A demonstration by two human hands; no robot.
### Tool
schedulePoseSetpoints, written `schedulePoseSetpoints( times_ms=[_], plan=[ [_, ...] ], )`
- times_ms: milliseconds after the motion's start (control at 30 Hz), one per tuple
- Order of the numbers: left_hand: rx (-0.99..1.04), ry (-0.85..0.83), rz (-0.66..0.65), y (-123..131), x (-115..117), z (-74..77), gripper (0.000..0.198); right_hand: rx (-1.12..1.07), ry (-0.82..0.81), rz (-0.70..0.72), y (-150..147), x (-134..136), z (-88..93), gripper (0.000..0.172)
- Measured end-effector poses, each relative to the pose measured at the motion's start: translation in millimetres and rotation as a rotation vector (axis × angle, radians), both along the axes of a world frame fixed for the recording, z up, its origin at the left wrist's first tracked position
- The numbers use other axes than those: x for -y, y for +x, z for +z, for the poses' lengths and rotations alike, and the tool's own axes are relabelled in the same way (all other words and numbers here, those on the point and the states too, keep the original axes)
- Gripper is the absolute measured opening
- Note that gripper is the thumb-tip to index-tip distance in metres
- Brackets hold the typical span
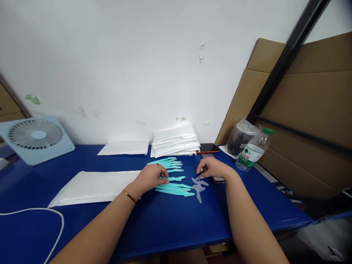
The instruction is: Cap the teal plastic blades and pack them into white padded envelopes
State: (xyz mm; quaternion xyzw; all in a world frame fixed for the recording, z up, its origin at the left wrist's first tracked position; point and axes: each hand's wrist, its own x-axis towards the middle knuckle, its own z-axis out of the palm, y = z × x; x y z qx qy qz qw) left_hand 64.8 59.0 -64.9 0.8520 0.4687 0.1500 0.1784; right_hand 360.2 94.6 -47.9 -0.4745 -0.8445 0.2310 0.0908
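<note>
My left hand is closed, thumb and fingers pinched on a turquoise eyebrow razor whose end points right. More turquoise razors lie fanned out behind it, and others lie in front of it. My right hand is bent down with its fingertips together at a small clear blade cover, which it seems to pinch. Below those fingertips is a loose cluster of clear blade covers on the blue table. The right fingertips are partly hidden.
White padded envelopes form a stack by the wall; one envelope lies beside it, another nearer left. A fan and white cable are left. Phones, a water bottle and a bagged dark object are right.
</note>
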Motion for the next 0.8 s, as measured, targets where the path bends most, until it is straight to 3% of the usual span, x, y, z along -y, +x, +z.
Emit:
schedulePoseSetpoints(
  times_ms=[133,300,400,500,600,800],
  plan=[
    [0.008,-0.043,0.024,2.1,-1.9,-4.1,0.018,0.043,-0.059,-0.008,-1.7,-2.9,-7.4,0.018],
    [0.073,-0.035,0.065,2.7,0.5,-0.9,0.021,-0.044,-0.017,-0.029,-16.0,1.3,-8.6,0.014],
    [0.253,-0.076,0.123,0.6,3.4,3.9,0.024,-0.127,0.170,-0.038,-27.0,9.7,-2.5,0.013],
    [0.450,-0.181,0.125,-3.2,3.3,6.5,0.025,-0.175,0.488,-0.007,-39.8,18.0,2.2,0.017],
    [0.460,-0.163,0.182,-7.5,1.0,6.2,0.026,-0.192,0.721,0.021,-48.5,21.2,0.8,0.020],
    [0.447,-0.172,0.203,-10.2,1.0,6.4,0.027,-0.169,0.893,0.014,-50.5,19.4,-6.3,0.020]
  ],
)
